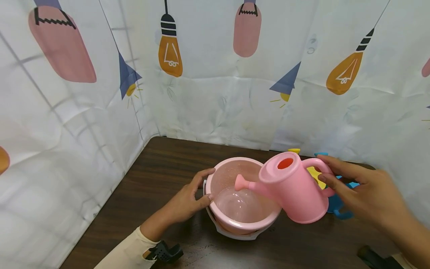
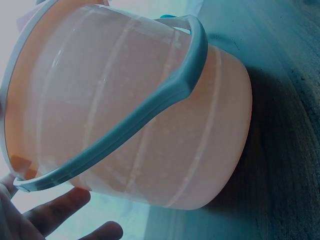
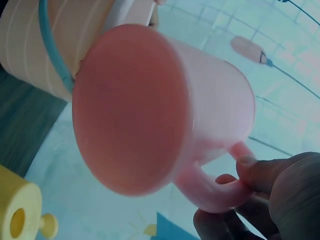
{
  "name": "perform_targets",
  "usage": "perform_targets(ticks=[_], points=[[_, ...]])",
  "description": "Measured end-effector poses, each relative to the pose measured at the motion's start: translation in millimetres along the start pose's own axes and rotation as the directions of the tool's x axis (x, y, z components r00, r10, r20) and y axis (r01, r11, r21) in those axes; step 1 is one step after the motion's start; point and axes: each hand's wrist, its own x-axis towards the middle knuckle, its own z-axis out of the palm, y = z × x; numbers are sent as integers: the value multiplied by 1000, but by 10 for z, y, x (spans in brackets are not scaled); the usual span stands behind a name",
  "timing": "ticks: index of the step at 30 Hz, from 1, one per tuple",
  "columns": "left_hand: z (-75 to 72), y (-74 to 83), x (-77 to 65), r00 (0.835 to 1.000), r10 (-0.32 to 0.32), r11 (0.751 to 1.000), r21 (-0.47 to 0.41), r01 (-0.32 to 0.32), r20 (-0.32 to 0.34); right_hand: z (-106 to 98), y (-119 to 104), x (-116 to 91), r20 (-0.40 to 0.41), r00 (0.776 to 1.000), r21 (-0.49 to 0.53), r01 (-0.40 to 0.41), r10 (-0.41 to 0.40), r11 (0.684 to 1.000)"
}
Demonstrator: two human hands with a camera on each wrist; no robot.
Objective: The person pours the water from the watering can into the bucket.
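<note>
A pale pink bucket with a white carrying handle stands on the dark table. My left hand holds its left rim, thumb and forefinger on the edge; in the left wrist view other fingers spread along the outside. My right hand grips the handle of a pink watering can. The can tilts left, its spout over the bucket's opening, and no stream shows. Bright reflections glint on the bucket's floor. In the right wrist view, the can's round base faces the camera.
Behind the can, partly hidden, are a yellow object and a blue object with a handle. A printed white curtain hangs along the table's back and left edges. Small dark specks lie on the table before the bucket.
</note>
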Motion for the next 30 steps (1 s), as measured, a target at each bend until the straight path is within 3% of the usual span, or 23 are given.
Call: perform_targets(ticks=[3,11,15,20,27,30], points=[[1,4,2,1000,-2,1000,2,2,1,-31,29,-54,21,999,-2,-46,46,999],[1,12,1,1000,-9,1000,2,9,2,-63,135,-177,45,997,15,-67,67,998],[1,17,4,1000,-6,1000,1,6,5,-92,195,-250,65,988,54,-140,137,989],[3,17,3,1000,1,1000,0,-1,9,-127,281,-345,92,969,30,-232,228,972],[1,14,4,1000,-10,1000,2,10,13,-143,390,-489,107,963,68,-256,248,964],[1,11,9,1000,-16,1000,2,16,14,-139,441,-538,93,966,129,-252,241,959]])
